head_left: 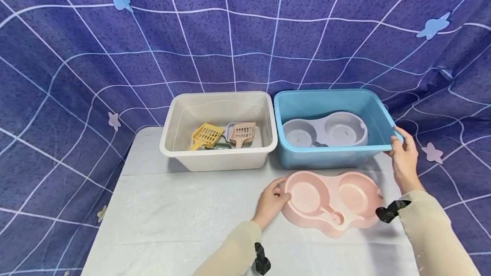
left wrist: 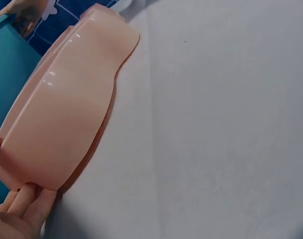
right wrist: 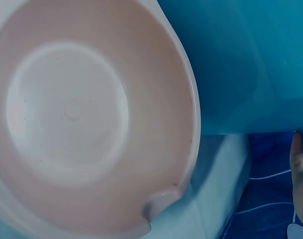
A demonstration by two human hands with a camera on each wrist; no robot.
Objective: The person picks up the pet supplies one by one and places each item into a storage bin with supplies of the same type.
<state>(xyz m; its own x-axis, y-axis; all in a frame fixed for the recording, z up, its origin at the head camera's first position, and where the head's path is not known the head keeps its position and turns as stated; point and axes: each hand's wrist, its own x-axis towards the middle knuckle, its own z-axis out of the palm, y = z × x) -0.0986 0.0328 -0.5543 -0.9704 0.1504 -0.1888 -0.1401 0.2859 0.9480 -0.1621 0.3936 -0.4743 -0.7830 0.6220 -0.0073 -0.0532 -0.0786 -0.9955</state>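
Note:
In the head view a pink double pet bowl [head_left: 333, 188] is in front of the blue bin. My left hand [head_left: 270, 201] grips its left end, thumb at the rim and fingers at its underside; the left wrist view shows those fingers [left wrist: 27, 204] tucked at the bottom edge of the bowl's side wall [left wrist: 66, 94]. My right hand [head_left: 405, 159] holds the right front corner of the blue bin [head_left: 326, 156], with thumb and fingers at its rim. A grey double pet bowl [head_left: 326, 130] lies inside that bin.
Left of the blue bin stands a beige bin [head_left: 218, 161] holding a yellow litter scoop [head_left: 207, 134], a tan scoop [head_left: 243, 133] and other small items. Both bins stand on a white-covered table [head_left: 161, 225]. A blue patterned curtain [head_left: 245, 33] hangs behind and at both sides.

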